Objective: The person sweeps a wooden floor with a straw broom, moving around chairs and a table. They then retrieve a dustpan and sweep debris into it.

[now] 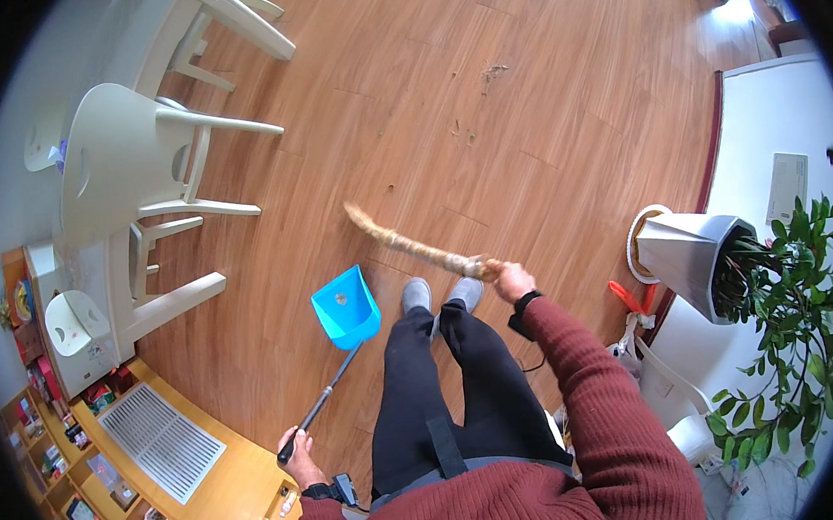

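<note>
My left hand (301,460) is closed round the black grip of a long-handled blue plastic dustpan (358,320). The pan lies low, left of my grey shoes, with a small bit of debris in it. In my right hand (513,281) is the handle end of a straw hand broom (415,247), which reaches out to the left over the floor, its far tip blurred. Farther off on the wood floor lie a small pile of debris (495,72) and some scattered bits (472,138).
White chairs (127,157) and a white table leg (177,302) stand at the left. A wooden shelf unit with a vent grille (162,441) fills the lower left. At the right are a potted plant in a white planter (687,245) and an orange-red object (633,297) by the wall.
</note>
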A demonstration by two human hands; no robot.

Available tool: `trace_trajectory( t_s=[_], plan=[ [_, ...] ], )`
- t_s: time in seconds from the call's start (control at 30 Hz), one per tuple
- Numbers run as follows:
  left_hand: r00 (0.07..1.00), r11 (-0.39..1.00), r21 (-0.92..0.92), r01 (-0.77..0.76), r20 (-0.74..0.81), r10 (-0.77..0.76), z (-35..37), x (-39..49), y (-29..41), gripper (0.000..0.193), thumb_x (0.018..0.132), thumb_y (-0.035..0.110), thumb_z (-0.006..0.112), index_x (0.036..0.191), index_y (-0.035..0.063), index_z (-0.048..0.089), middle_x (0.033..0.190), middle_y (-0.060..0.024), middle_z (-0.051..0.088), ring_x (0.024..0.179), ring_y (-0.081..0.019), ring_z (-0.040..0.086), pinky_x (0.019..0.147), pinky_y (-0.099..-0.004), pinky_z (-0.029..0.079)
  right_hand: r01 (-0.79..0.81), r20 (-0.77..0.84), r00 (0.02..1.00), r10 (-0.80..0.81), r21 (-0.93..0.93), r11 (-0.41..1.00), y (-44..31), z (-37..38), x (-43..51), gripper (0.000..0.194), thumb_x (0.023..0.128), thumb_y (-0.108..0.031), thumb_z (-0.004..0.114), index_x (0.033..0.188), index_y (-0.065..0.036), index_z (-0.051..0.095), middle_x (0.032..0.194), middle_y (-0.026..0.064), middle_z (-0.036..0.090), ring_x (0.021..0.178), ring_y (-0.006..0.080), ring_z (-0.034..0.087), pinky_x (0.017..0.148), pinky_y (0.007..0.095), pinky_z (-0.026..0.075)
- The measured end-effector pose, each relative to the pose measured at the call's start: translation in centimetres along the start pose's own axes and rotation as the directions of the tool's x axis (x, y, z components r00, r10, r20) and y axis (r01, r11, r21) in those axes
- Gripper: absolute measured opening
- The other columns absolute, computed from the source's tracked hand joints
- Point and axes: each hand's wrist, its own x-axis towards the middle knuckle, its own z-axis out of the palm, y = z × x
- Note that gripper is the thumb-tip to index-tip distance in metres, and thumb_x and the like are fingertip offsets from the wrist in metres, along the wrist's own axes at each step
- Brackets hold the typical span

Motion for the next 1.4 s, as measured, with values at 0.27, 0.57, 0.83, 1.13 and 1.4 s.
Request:
trace_trajectory(
  t_s=[0.27, 0.57, 0.83, 1.13, 1.4],
  plan=[
    [0.996, 0.999, -0.03, -0.034, 0.084, 0.037, 3.3, 1.9, 1.1, 0.022, 0.087, 0.005, 0.072, 0.108, 0.0, 0.068, 0.103, -0.0073, 0.067, 0.092, -0.0164, 0.066, 0.081, -0.028, 0.057, -0.067, -0.262, 0.962, 0.074, 0.035, 0.997, 8.9, -8.5, 4.0, 0.038, 0.091, -0.022, 0.062, 0.129, -0.023, 0.064, 0.12, 0.0137, 0.069, 0.114, 0.0339, 0.064, 0.096, 0.0465, 0.052],
    [0.979, 0.994, -0.009, -0.105, 0.175, 0.104, 6.2, 5.0, 2.0, 0.021, 0.082, 0.0, 0.075, 0.102, -0.0008, 0.07, 0.09, -0.0031, 0.068, 0.083, -0.0118, 0.064, 0.074, -0.0245, 0.054, 0.337, -0.294, 0.931, -0.215, 0.472, 0.814, 1.8, -2.2, 1.9, 0.032, 0.093, -0.016, 0.066, 0.125, -0.011, 0.066, 0.117, 0.0159, 0.071, 0.112, 0.0259, 0.067, 0.098, 0.0376, 0.05],
    [0.959, 0.974, 0.143, -0.178, 0.248, 0.139, 5.8, 7.3, 2.2, 0.026, 0.08, -0.001, 0.076, 0.105, -0.001, 0.072, 0.097, -0.0051, 0.07, 0.089, -0.0134, 0.065, 0.083, -0.0265, 0.053, 0.152, 0.077, 0.984, -0.158, 0.081, 0.985, -17.3, 2.7, 4.1, 0.03, 0.091, -0.02, 0.058, 0.12, -0.02, 0.067, 0.108, 0.0197, 0.07, 0.103, 0.0392, 0.067, 0.088, 0.0497, 0.053],
    [0.961, 0.972, 0.163, -0.168, 0.247, 0.125, 6.0, 8.8, 2.6, 0.023, 0.079, -0.003, 0.073, 0.102, -0.0007, 0.072, 0.1, -0.0062, 0.071, 0.093, -0.0162, 0.065, 0.086, -0.0304, 0.053, -0.101, -0.137, 0.984, 0.116, 0.11, 0.989, -4.6, -5.2, 7.2, 0.03, 0.092, -0.027, 0.063, 0.12, -0.019, 0.069, 0.115, 0.0198, 0.069, 0.11, 0.0379, 0.065, 0.095, 0.0472, 0.052],
    [0.935, 0.951, 0.14, -0.276, 0.268, 0.232, 7.1, 9.3, 3.8, 0.019, 0.078, -0.002, 0.072, 0.097, -0.0021, 0.07, 0.1, -0.008, 0.07, 0.094, -0.0174, 0.065, 0.086, -0.0312, 0.053, 0.035, -0.28, 0.958, 0.062, 0.327, 0.944, 3.0, -9.6, 4.1, 0.031, 0.094, -0.02, 0.063, 0.123, -0.008, 0.064, 0.109, 0.0192, 0.071, 0.105, 0.0313, 0.068, 0.09, 0.0388, 0.052]
  ],
)
